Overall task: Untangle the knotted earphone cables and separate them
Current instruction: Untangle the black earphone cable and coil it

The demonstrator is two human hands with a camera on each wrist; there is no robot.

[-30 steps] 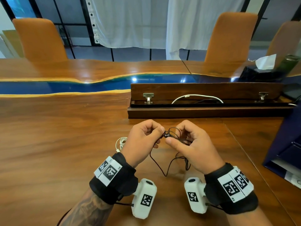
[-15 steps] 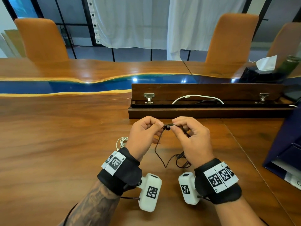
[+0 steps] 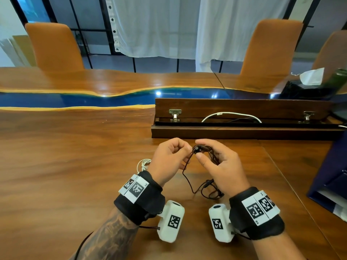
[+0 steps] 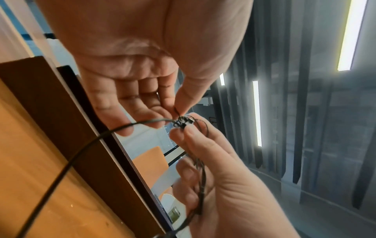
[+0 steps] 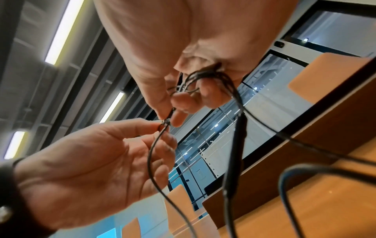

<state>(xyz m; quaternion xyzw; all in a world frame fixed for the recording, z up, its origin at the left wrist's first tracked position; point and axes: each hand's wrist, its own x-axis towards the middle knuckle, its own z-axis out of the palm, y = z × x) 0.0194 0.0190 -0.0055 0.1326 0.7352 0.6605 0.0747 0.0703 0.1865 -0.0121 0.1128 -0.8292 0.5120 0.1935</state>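
Since half a second ago: right hand loosened and shifted, thumb now apart below the knot. Left hand pinching the black earphone cable at the knot; right-hand fingers curled round gathered strands. Slack cable trailing down onto the tabletop. White earphone cable lying beside the left wrist. Wristbands bearing square coded markers; small lettering unreadable.
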